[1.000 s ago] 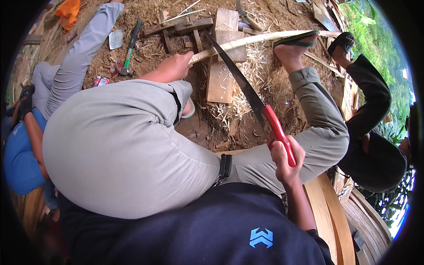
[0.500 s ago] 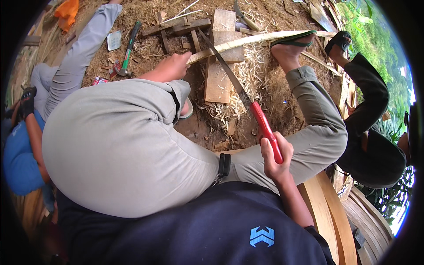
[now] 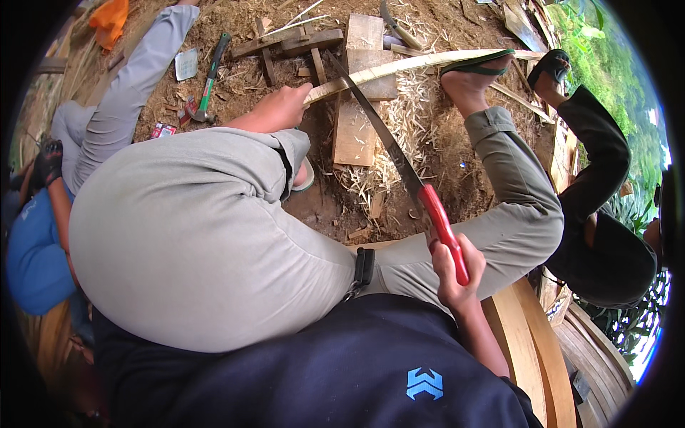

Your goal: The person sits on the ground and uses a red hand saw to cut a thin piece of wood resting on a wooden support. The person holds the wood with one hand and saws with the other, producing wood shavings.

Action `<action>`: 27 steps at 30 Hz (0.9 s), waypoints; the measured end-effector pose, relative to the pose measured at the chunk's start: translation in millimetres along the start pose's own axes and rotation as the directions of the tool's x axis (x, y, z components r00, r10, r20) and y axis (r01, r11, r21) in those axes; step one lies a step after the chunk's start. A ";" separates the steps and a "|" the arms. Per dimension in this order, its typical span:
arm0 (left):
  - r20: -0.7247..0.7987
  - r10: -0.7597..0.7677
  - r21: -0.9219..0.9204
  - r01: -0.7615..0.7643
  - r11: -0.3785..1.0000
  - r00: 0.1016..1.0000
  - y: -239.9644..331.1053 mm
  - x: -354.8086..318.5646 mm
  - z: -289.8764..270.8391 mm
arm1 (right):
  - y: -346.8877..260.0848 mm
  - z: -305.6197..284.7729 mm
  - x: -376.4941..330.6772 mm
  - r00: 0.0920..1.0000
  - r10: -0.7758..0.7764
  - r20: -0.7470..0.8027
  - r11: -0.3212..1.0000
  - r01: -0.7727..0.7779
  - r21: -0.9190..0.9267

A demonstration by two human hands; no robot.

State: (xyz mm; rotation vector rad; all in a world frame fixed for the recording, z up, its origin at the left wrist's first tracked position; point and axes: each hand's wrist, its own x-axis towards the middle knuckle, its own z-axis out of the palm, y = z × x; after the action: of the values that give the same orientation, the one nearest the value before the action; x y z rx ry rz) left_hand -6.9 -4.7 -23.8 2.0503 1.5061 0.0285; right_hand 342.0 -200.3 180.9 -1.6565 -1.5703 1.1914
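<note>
My right hand (image 3: 460,271) is closed round the red handle of a handsaw (image 3: 397,157). The narrow blade slants up and left, its far part crossing a long pale wood strip (image 3: 407,65). My left hand (image 3: 282,107) grips the strip's left end. The strip lies over wooden blocks (image 3: 354,135), and my right foot in a sandal (image 3: 472,70) presses on it further right. Whether the teeth are sunk into the strip cannot be made out.
A hammer (image 3: 209,84) with a green and black handle lies on the ground at left. Wooden clamp-like pieces (image 3: 300,46) and a curved blade tool (image 3: 399,28) lie beyond the blocks. Shavings (image 3: 410,114) cover the ground. Other people sit at left (image 3: 43,250) and right (image 3: 599,250).
My right hand has drawn the saw back toward me and slightly right, so less blade reaches past the strip. My left hand stays on the strip.
</note>
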 end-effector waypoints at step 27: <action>0.012 0.015 -0.005 -0.015 1.000 1.000 -0.4 2.1 0.1 | -12.4 -10.1 -16.2 0.993 -0.117 0.010 0.977 0.117 -0.176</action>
State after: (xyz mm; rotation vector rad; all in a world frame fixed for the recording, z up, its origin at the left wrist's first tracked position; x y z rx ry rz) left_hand -6.5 -2.9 -24.7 2.0541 1.4817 0.0260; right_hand 346.2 -212.4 199.8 -1.6461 -1.7919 1.0165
